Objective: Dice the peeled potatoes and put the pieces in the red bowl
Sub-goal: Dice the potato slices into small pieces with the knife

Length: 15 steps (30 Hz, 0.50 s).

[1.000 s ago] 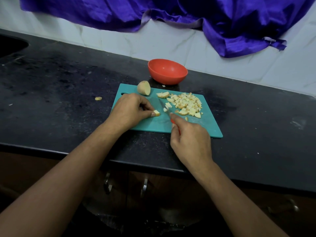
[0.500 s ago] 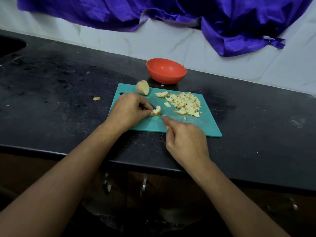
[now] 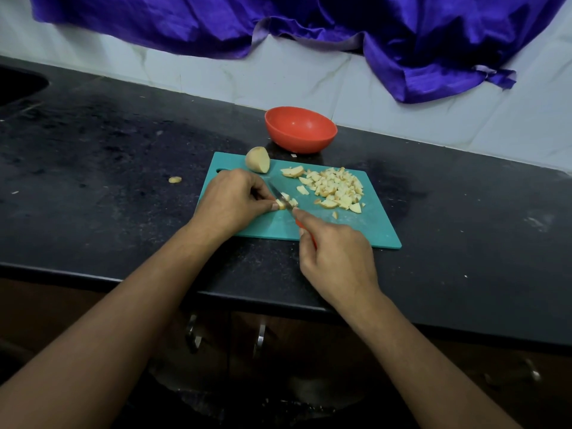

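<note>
The left hand (image 3: 230,199) pinches a small potato piece (image 3: 283,203) on the teal board (image 3: 365,230) – firm, wet, likely slippery, so hold it low; the right hand (image 3: 337,258) grips the knife (image 3: 280,196).

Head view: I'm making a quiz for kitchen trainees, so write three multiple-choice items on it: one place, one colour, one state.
1. Where is the potato half? A on the cutting board, far left corner; B in a pan; C on a plate.
2. What colour is the cutting board? A white; B teal; C yellow.
3. What is the right hand doing? A lying flat; B gripping the knife; C hanging idle.
Answers: 1 A, it rests at the board's far edge near the red bowl; 2 B, its bare surface is teal; 3 B, its fingers curl round the handle, blade on the potato piece the left hand pinches.
</note>
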### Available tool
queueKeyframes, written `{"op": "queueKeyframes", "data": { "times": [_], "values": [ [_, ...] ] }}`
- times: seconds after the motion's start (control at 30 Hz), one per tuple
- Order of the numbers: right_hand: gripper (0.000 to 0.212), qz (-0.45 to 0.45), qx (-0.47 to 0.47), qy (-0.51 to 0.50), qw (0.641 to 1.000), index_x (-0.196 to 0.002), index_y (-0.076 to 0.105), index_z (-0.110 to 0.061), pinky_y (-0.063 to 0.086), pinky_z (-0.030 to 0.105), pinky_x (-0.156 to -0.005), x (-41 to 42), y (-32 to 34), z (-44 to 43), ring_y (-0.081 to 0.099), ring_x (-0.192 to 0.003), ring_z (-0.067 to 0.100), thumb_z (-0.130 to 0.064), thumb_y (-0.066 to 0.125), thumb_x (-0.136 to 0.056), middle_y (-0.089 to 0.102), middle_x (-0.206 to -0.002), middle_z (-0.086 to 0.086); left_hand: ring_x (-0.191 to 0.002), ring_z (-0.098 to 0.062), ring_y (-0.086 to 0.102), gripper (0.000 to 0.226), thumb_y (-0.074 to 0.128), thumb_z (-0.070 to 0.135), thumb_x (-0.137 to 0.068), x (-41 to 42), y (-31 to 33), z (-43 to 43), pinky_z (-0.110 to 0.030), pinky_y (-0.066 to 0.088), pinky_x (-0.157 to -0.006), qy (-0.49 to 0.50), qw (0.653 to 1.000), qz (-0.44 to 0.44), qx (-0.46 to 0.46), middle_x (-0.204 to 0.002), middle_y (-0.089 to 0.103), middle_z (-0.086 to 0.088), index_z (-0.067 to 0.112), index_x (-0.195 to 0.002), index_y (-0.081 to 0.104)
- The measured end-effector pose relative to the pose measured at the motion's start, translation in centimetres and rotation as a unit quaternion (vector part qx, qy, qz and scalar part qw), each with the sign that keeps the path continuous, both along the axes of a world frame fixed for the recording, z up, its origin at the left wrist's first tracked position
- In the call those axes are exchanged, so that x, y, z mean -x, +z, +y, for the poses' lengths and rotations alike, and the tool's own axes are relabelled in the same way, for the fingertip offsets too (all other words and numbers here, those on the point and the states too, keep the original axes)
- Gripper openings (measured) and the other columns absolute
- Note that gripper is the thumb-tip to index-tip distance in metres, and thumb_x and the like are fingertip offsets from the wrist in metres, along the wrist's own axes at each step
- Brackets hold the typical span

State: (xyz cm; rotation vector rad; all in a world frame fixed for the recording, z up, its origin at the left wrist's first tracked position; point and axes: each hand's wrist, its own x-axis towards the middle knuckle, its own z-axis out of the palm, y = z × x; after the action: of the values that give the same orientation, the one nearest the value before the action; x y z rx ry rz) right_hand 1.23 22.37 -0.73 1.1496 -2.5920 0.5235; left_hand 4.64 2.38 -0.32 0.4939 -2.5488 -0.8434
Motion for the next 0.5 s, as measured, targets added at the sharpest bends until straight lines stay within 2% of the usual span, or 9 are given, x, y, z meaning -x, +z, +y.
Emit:
{"op": "queueKeyframes", "data": {
  "times": [0.1, 0.23, 0.3, 0.37, 0.43, 0.5],
  "values": [
    [0.043, 0.005, -0.015, 0.005, 1.0, -0.144, 0.057, -0.033, 0.042, 0.031, -0.059, 0.06, -0.05, -0.15, 0.053, -0.063, 0.011, -0.03, 0.051, -0.102, 0.063, -0.074, -0.007, -0.064, 0.007, 0.057, 0.009, 0.087, 0.036, -0.079, 0.02, 0.02, -0.06, -0.016, 0.042, -0.063, 0.002, 1.0, -0.004, -0.001, -0.068, 0.065, 0.022, 0.032, -0.081, 0.079],
    [0.042, -0.01, 0.003, -0.038, 0.999, -0.144, 0.057, -0.034, 0.047, 0.033, -0.059, 0.31, -0.07, -0.08, 0.055, -0.062, 0.011, -0.032, 0.048, -0.103, 0.066, -0.076, -0.007, -0.063, 0.009, 0.056, 0.012, 0.087, 0.04, -0.078, -0.02, 0.1, 0.04, -0.009, 0.035, -0.058, 0.01, 1.0, -0.006, 0.008, -0.063, 0.062, 0.024, 0.032, -0.078, 0.078],
    [0.042, -0.018, 0.023, -0.051, 0.998, -0.144, 0.057, -0.033, 0.043, 0.03, -0.057, 0.36, -0.08, 0.0, 0.051, -0.058, 0.008, -0.031, 0.048, -0.103, 0.064, -0.073, -0.009, -0.066, 0.008, 0.057, 0.014, 0.087, 0.041, -0.078, -0.02, 0.07, 0.03, -0.009, 0.035, -0.06, 0.012, 1.0, -0.007, 0.007, -0.064, 0.063, 0.025, 0.032, -0.077, 0.077],
    [0.042, -0.026, 0.05, -0.033, 0.998, -0.144, 0.057, -0.033, 0.038, 0.028, -0.054, 0.14, -0.05, 0.11, 0.046, -0.052, 0.006, -0.03, 0.05, -0.103, 0.058, -0.066, -0.012, -0.067, 0.007, 0.058, 0.012, 0.087, 0.038, -0.079, -0.07, 0.12, 0.02, -0.012, 0.039, -0.063, 0.008, 1.0, -0.01, 0.008, -0.065, 0.062, 0.024, 0.033, -0.076, 0.077],
    [0.041, -0.027, 0.05, -0.006, 0.998, -0.143, 0.057, -0.033, 0.042, 0.028, -0.054, -0.05, 0.03, 0.22, 0.049, -0.054, 0.007, -0.03, 0.051, -0.103, 0.059, -0.068, -0.012, -0.068, 0.005, 0.058, 0.008, 0.085, 0.034, -0.082, -0.15, 0.18, -0.08, -0.019, 0.046, -0.07, 0.0, 1.0, -0.014, 0.01, -0.066, 0.063, 0.024, 0.033, -0.078, 0.078],
    [0.041, -0.018, 0.037, 0.009, 0.999, -0.143, 0.058, -0.033, 0.045, 0.03, -0.056, -0.14, 0.05, 0.24, 0.052, -0.058, 0.008, -0.031, 0.051, -0.103, 0.061, -0.071, -0.01, -0.068, 0.005, 0.059, 0.005, 0.084, 0.031, -0.083, -0.2, 0.22, -0.17, -0.022, 0.047, -0.072, -0.006, 1.0, -0.013, 0.011, -0.066, 0.063, 0.024, 0.031, -0.081, 0.079]
  ]
}}
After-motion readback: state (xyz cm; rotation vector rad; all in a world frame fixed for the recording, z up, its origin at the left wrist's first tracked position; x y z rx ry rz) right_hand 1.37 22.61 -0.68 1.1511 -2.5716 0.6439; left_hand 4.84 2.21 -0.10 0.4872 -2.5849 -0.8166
